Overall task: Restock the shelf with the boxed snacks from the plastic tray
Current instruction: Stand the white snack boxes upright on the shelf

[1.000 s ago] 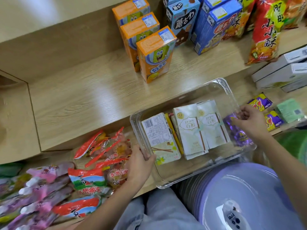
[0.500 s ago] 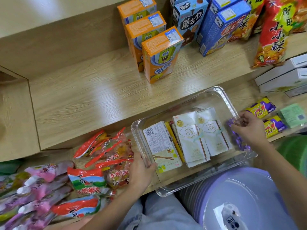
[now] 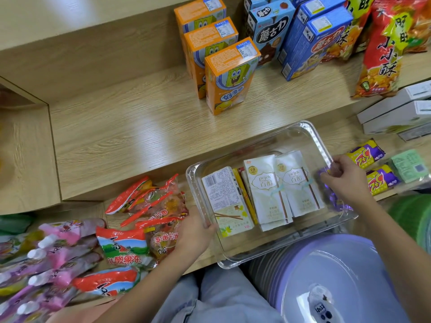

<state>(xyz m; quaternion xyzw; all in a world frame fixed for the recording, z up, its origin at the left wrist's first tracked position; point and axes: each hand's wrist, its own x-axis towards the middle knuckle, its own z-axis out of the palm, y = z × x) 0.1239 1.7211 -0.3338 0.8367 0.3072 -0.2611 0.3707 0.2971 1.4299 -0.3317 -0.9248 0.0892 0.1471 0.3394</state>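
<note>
A clear plastic tray (image 3: 310, 134) rests over the front edge of the lower shelf, in front of me. Several white boxed snacks lie flat in it: one box back-side up (image 3: 225, 199) at the left, two white "pejoy" boxes (image 3: 268, 192) side by side at the right, with yellow boxes wedged between. My left hand (image 3: 193, 234) grips the tray's left rim. My right hand (image 3: 345, 178) grips its right rim. The wooden upper shelf (image 3: 130, 131) lies just beyond the tray.
Orange boxes (image 3: 229, 75) and blue boxes (image 3: 312, 40) stand on the upper shelf, red snack bags (image 3: 382, 47) to their right. Jelly bags (image 3: 151, 206) and pink pouches (image 3: 58, 252) lie left of the tray; purple-yellow packets (image 3: 363, 155) and white boxes (image 3: 396, 113) right. A lilac stool (image 3: 326, 280) sits below.
The tray, held in both hands, has shifted slightly toward me and lower in view; the view has tilted a little. Both hands keep the same grip on the rims.
</note>
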